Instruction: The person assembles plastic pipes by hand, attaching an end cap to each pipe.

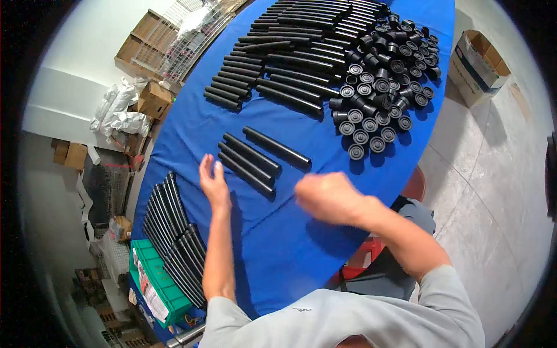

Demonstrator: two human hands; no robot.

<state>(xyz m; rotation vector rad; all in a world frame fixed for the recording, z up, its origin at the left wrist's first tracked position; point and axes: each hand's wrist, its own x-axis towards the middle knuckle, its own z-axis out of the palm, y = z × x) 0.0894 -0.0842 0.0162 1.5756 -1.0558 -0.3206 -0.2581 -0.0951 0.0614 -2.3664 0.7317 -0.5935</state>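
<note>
My left hand is open, its thumb and fingers apart, beside the near left ends of three black tubes lying together; the middle tube is one of them. I see nothing held in it. A fourth black tube lies slightly apart, farther up and to the right. My right hand is over the cloth to the right of these tubes, smeared by motion. Its fingers look curled, but whether anything is in them is hidden.
Rows of black tubes and a heap of round black caps cover the far part of the blue cloth. More tubes are stacked at left near a green crate. An open carton stands on the floor at right.
</note>
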